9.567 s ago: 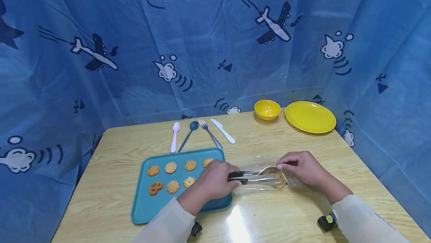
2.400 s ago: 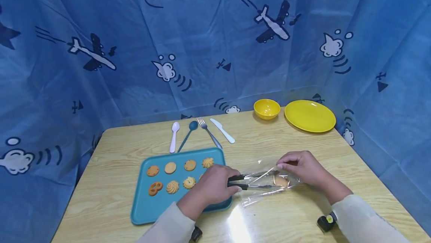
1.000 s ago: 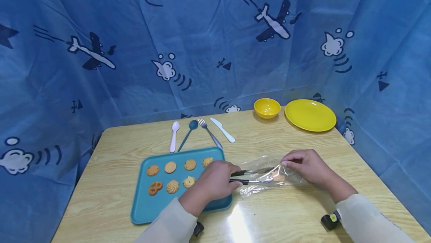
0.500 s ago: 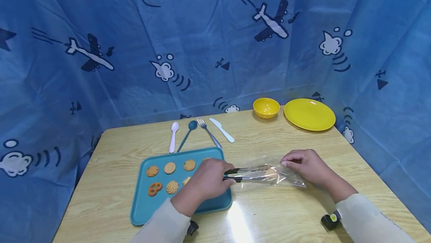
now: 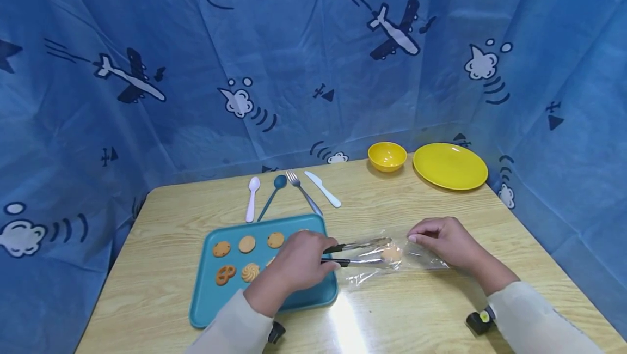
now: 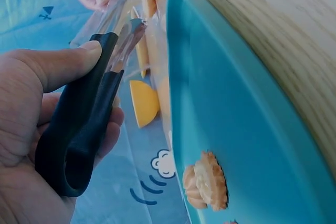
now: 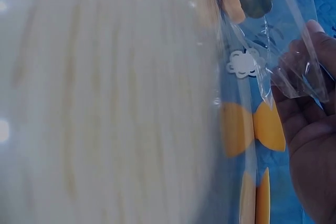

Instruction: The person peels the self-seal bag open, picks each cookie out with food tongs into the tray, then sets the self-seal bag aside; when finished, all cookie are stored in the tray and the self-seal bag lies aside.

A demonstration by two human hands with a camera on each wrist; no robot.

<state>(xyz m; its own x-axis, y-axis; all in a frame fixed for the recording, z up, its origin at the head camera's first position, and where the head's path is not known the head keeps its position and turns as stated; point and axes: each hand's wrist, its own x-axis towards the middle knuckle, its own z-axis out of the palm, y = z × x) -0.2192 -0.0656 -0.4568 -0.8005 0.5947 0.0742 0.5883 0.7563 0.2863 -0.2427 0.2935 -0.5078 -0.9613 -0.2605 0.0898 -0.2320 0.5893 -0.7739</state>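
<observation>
My left hand (image 5: 301,258) grips a pair of tongs (image 5: 338,262) by their black handles, thumb on one side and fingers on the other. The metal arms reach into a clear plastic bag (image 5: 423,256) and stand apart. Inside the bag a round cookie (image 5: 392,254) lies at the tong tips. With thumb and fingertips, my right hand (image 5: 446,239) pinches the bag's upper edge. Below my left hand is a teal tray (image 5: 210,302) bearing several cookies and a pretzel (image 5: 226,275); hand and forearm cover some of them. The left wrist view shows the black handle loop (image 6: 73,166) against the palm.
Behind the tray lie a lilac spoon (image 5: 252,201), a dark teal spoon (image 5: 280,182), a fork (image 5: 306,195) and a pale knife (image 5: 323,189). A yellow bowl (image 5: 387,157) and yellow plate (image 5: 450,166) stand at the back right. A blue curtain (image 5: 294,71) hangs behind the table.
The left hand and tongs have drawn back slightly to the left. The tong arms have spread around the cookie, and it shows more clearly. The right hand has barely moved since one second ago.
</observation>
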